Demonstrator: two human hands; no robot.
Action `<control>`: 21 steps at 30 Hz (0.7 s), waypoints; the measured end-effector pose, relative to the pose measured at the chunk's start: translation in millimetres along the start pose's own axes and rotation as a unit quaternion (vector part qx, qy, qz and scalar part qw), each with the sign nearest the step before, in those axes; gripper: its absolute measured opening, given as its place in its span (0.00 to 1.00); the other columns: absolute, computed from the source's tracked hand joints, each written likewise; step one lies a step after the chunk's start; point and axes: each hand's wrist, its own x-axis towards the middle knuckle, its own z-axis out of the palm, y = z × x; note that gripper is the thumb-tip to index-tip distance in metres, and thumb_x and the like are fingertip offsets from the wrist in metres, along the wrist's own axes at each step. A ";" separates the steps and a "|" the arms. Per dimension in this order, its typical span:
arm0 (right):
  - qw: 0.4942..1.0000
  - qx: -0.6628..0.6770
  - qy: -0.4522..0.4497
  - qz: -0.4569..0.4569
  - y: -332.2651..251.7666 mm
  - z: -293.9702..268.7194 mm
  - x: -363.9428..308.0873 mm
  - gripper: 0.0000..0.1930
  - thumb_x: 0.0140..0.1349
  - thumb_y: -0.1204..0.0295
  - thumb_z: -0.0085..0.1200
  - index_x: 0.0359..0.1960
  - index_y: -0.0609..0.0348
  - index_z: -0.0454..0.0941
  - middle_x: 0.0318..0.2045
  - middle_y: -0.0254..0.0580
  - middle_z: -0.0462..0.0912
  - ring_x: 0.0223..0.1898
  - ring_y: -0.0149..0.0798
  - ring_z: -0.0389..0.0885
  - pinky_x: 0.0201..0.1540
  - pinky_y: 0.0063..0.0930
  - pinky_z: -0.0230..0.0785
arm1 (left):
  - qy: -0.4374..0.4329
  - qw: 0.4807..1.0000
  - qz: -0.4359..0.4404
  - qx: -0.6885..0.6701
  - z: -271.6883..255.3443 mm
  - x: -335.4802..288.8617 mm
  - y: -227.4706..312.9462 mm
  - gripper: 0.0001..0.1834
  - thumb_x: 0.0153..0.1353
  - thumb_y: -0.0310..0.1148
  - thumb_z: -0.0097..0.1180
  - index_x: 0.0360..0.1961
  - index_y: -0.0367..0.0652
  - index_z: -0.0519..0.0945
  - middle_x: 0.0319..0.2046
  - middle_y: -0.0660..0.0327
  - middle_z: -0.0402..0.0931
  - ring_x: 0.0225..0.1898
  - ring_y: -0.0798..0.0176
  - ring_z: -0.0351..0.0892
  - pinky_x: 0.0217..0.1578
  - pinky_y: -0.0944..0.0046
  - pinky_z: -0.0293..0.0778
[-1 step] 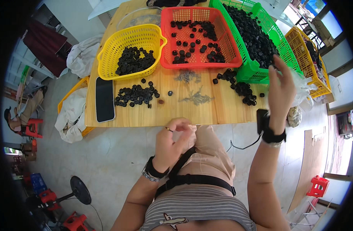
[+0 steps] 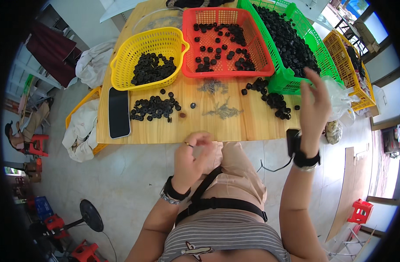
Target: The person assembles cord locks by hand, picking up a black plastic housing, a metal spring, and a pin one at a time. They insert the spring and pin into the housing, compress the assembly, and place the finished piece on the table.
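My right hand [image 2: 314, 100] is raised beside the near corner of the green crate [image 2: 291, 83], fingers apart and nothing visible in them. That crate is heaped with small round black plastic parts [image 2: 287, 43]. Just off the table's front edge, over my lap, is my left hand [image 2: 191, 159]. Its fingers curve loosely, the thumb stands apart, and I see nothing held. On the wooden table [image 2: 187, 131] lie two small piles of thin metal pins [image 2: 224, 110]. Black washer-like pieces [image 2: 154, 108] are gathered to their left, and black caps [image 2: 276, 104] to their right.
A red basket [image 2: 228, 73] and a yellow basket [image 2: 117, 72] hold more black pieces. A phone [image 2: 119, 113] lies at the table's left edge. A plastic bag [image 2: 339, 102] hangs by the green crate. A black cable [image 2: 276, 168] trails from my right wrist. A fan [image 2: 91, 215] stands lower left.
My right hand has drawn slightly toward me and to the left, away from the green crate's heap. The left hand has shifted a little to the left.
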 end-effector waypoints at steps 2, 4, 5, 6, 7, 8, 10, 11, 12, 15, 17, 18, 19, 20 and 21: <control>0.998 0.033 -0.047 -0.017 -6.0 6.6 -33.9 0.12 0.50 0.79 0.53 0.39 0.62 0.75 0.37 0.45 0.78 0.38 0.38 0.76 0.41 0.27 0.67 | 0.084 0.992 0.026 0.086 -7.6 6.4 -10.6 0.08 0.53 0.25 0.54 0.36 0.36 0.73 0.30 0.58 0.75 0.32 0.66 0.73 0.37 0.69 0.68; 0.994 0.054 -0.098 -0.005 -7.5 15.2 -61.4 0.11 0.49 0.81 0.52 0.36 0.62 0.75 0.37 0.46 0.77 0.40 0.41 0.76 0.43 0.29 0.67 | 0.129 0.979 0.062 0.145 -13.7 15.7 -17.7 0.10 0.51 0.25 0.55 0.36 0.38 0.74 0.31 0.57 0.74 0.33 0.60 0.73 0.37 0.66 0.68; 0.991 0.055 -0.118 -0.017 -5.2 19.9 -74.0 0.10 0.50 0.81 0.51 0.36 0.62 0.75 0.37 0.46 0.77 0.41 0.43 0.75 0.43 0.30 0.67 | 0.173 0.959 0.097 0.203 -16.1 20.8 -20.6 0.11 0.48 0.24 0.57 0.35 0.39 0.74 0.31 0.56 0.73 0.34 0.55 0.73 0.37 0.62 0.68; 0.988 0.056 -0.141 -0.009 -5.2 25.2 -85.3 0.10 0.50 0.81 0.51 0.36 0.62 0.75 0.37 0.46 0.76 0.41 0.45 0.75 0.43 0.30 0.66 | 0.194 0.945 0.116 0.237 -19.3 25.3 -25.1 0.13 0.45 0.23 0.59 0.35 0.40 0.73 0.33 0.56 0.71 0.37 0.52 0.70 0.38 0.59 0.66; 0.985 0.054 -0.162 -0.002 -5.8 28.2 -93.7 0.10 0.50 0.81 0.50 0.36 0.62 0.75 0.38 0.46 0.76 0.41 0.46 0.74 0.44 0.30 0.66 | 0.196 0.944 0.116 0.240 -21.2 30.3 -26.7 0.13 0.45 0.23 0.59 0.35 0.40 0.73 0.33 0.56 0.71 0.37 0.52 0.70 0.38 0.59 0.66; 0.982 0.076 -0.171 0.012 -6.1 31.6 -99.5 0.10 0.50 0.81 0.50 0.35 0.63 0.75 0.38 0.46 0.76 0.40 0.46 0.75 0.43 0.30 0.66 | 0.208 0.930 0.120 0.279 -22.7 35.0 -27.9 0.13 0.45 0.23 0.59 0.35 0.40 0.74 0.33 0.56 0.71 0.38 0.53 0.69 0.39 0.60 0.66; 0.979 0.093 -0.181 0.026 -4.7 36.1 -107.5 0.09 0.50 0.81 0.50 0.35 0.63 0.75 0.37 0.46 0.76 0.40 0.45 0.75 0.42 0.29 0.67 | 0.226 0.909 0.126 0.326 -23.4 41.9 -30.9 0.15 0.43 0.24 0.61 0.35 0.43 0.75 0.33 0.58 0.68 0.40 0.54 0.66 0.41 0.59 0.63; 0.975 0.107 -0.189 0.040 -4.5 38.2 -109.6 0.09 0.51 0.81 0.50 0.35 0.63 0.75 0.37 0.46 0.76 0.39 0.45 0.75 0.42 0.29 0.67 | 0.227 0.908 0.125 0.328 -23.3 44.2 -30.1 0.15 0.43 0.24 0.61 0.35 0.43 0.75 0.33 0.58 0.68 0.40 0.54 0.66 0.41 0.59 0.63; 0.975 0.108 -0.191 0.040 -3.8 39.8 -110.7 0.09 0.51 0.81 0.50 0.35 0.63 0.75 0.37 0.46 0.76 0.39 0.45 0.75 0.42 0.29 0.67 | 0.220 0.898 0.130 0.359 -22.3 46.3 -28.1 0.16 0.43 0.25 0.62 0.36 0.44 0.76 0.33 0.59 0.68 0.39 0.54 0.65 0.41 0.58 0.62; 0.973 0.126 -0.188 0.039 -2.6 43.5 -110.6 0.09 0.51 0.82 0.49 0.35 0.63 0.75 0.36 0.45 0.76 0.38 0.44 0.75 0.41 0.28 0.67 | 0.209 0.884 0.142 0.395 -16.8 55.3 -25.1 0.16 0.42 0.27 0.63 0.36 0.46 0.77 0.32 0.60 0.66 0.39 0.55 0.64 0.40 0.58 0.61; 0.971 0.133 -0.190 0.057 -2.7 45.3 -108.3 0.09 0.52 0.84 0.47 0.35 0.64 0.74 0.34 0.45 0.75 0.36 0.44 0.75 0.40 0.27 0.67 | 0.206 0.881 0.150 0.399 -12.8 58.6 -27.8 0.16 0.42 0.28 0.64 0.36 0.47 0.78 0.31 0.61 0.65 0.38 0.56 0.63 0.39 0.58 0.60; 0.971 0.133 -0.190 0.057 -2.2 45.4 -106.8 0.09 0.52 0.84 0.47 0.35 0.64 0.74 0.34 0.45 0.75 0.36 0.44 0.75 0.40 0.27 0.67 | 0.204 0.878 0.141 0.409 -10.9 59.9 -31.2 0.15 0.42 0.29 0.63 0.35 0.47 0.79 0.31 0.61 0.65 0.38 0.56 0.63 0.39 0.58 0.60; 0.975 0.118 -0.181 0.056 -0.5 44.6 -105.1 0.09 0.52 0.84 0.46 0.35 0.64 0.74 0.34 0.45 0.75 0.35 0.43 0.75 0.38 0.27 0.67 | 0.201 0.876 0.132 0.419 -10.0 60.5 -33.1 0.14 0.42 0.29 0.63 0.34 0.47 0.79 0.31 0.62 0.65 0.37 0.56 0.63 0.38 0.58 0.60; 0.978 0.103 -0.171 0.056 1.8 43.9 -103.1 0.10 0.52 0.85 0.45 0.35 0.64 0.74 0.34 0.45 0.75 0.34 0.42 0.74 0.37 0.27 0.67 | 0.201 0.876 0.132 0.419 -10.7 60.3 -33.7 0.14 0.42 0.29 0.63 0.34 0.47 0.79 0.31 0.62 0.65 0.37 0.56 0.63 0.38 0.58 0.60; 0.978 0.102 -0.171 0.057 6.0 43.1 -100.7 0.10 0.52 0.85 0.45 0.35 0.64 0.74 0.34 0.45 0.75 0.34 0.42 0.74 0.37 0.27 0.67 | 0.201 0.879 0.132 0.412 -11.3 59.6 -34.2 0.13 0.42 0.29 0.63 0.33 0.47 0.79 0.31 0.62 0.65 0.37 0.56 0.63 0.38 0.58 0.60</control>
